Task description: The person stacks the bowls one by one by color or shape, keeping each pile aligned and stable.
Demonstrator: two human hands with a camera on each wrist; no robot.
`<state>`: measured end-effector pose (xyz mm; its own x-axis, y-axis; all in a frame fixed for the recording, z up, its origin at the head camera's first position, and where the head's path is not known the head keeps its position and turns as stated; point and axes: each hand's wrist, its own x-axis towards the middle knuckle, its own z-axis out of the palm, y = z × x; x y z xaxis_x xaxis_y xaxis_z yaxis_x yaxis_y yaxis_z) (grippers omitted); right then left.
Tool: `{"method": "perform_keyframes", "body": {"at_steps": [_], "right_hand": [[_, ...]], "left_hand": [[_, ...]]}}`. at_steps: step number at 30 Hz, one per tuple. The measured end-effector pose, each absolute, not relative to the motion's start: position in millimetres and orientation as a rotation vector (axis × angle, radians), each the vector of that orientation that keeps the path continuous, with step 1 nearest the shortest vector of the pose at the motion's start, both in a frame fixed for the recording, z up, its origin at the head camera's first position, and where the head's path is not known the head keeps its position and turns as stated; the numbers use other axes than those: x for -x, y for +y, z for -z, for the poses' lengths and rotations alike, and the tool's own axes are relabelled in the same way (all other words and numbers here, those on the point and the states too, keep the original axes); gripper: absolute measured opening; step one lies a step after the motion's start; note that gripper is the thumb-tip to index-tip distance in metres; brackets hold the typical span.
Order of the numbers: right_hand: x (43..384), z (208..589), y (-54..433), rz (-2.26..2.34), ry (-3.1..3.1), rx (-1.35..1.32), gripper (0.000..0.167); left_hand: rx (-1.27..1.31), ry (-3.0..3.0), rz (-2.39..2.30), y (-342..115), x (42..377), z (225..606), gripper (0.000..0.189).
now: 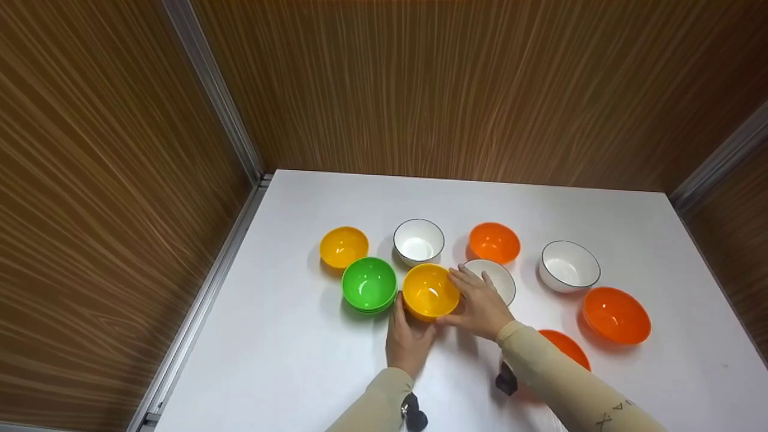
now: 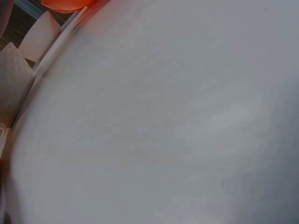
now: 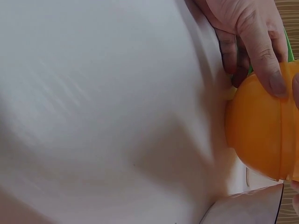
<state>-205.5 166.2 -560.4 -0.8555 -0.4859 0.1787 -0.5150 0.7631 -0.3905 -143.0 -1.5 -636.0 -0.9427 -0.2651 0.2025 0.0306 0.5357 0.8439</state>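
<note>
Sleeves: pale cloth; the right sleeve (image 1: 552, 366) crosses over a smooth orange bowl (image 1: 565, 346), hiding much of it.
Left hand: this hand (image 1: 410, 347) grips the near left side of the yellow bowls, thumb pressed to the wall, fingers bent near the foot.
Right hand: this hand (image 1: 480, 305) pinches their right side, thumb in front, fingers at the rim.
Yellow bowls: held (image 1: 431, 292) between the hands at mid-table, openings up; a doubled rim in the right wrist view suggests two nested. Whether the foot meets the table (image 1: 288, 360) cannot be told.
Step in hand: probably seating one yellow bowl in another.
Next move: likely calls for keeping the rims level, then a gentle release clear of the neighbours.
Green stack: glossy nested bowls (image 1: 369, 285), layered rims, just left of the held bowls.
White bowl: pale and round (image 1: 497, 283), partly behind the right hand.
Far yellow bowl: single, shiny, deep (image 1: 344, 247), beyond the green stack; perhaps another to nest.
Far white bowl: dark-lined rim, rounded wall (image 1: 419, 241).
Wall: brown, streaked wood-grain panel (image 1: 432, 90).
</note>
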Motion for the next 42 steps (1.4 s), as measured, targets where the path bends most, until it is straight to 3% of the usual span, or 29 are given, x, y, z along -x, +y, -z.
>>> {"method": "perform_keyframes", "body": {"at_steps": [12, 20, 33, 42], "right_hand": [[207, 559, 170, -0.703, -2.888, -0.816, 0.113], [209, 559, 167, -0.738, -2.924, -0.803, 0.114], [210, 560, 164, -0.818, -2.956, -0.776, 0.113], [210, 562, 165, -0.822, -2.966, -0.770, 0.116]], "left_hand": [[-0.161, -2.467, 1.411, -3, 142, 633, 0.099], [-0.127, -2.451, 1.448, -8, 131, 629, 0.090], [0.144, -2.403, 1.277, -34, 108, 611, 0.022], [0.348, -2.180, 1.252, -62, 119, 574, 0.012]]}}
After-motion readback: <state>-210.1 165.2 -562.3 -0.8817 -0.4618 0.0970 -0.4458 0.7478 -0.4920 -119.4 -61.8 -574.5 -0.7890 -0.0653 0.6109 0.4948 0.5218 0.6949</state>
